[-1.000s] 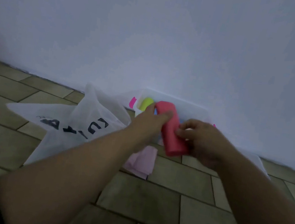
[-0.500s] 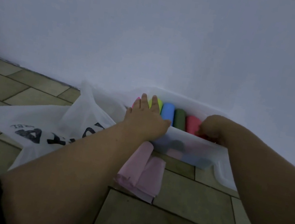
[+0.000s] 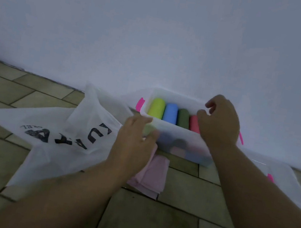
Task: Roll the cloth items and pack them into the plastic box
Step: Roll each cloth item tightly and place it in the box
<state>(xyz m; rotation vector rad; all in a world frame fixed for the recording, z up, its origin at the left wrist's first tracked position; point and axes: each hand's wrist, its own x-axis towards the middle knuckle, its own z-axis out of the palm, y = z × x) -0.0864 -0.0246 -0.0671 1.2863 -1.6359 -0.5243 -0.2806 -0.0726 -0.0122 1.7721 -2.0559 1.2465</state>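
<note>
Light is dim, soft and even, with a cool bluish cast over the wall (image 3: 161, 25). The left hand (image 3: 132, 143) is smeared by motion blur, and the seams of the floor tiles (image 3: 146, 225) bow near the frame edges.

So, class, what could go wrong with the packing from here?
The red roll, at the right end of the box under the right hand, may loosen once that hand lifts. The top row looks nearly full, so the pink cloth, lying folded on the floor by the left hand, may not fit.
</note>
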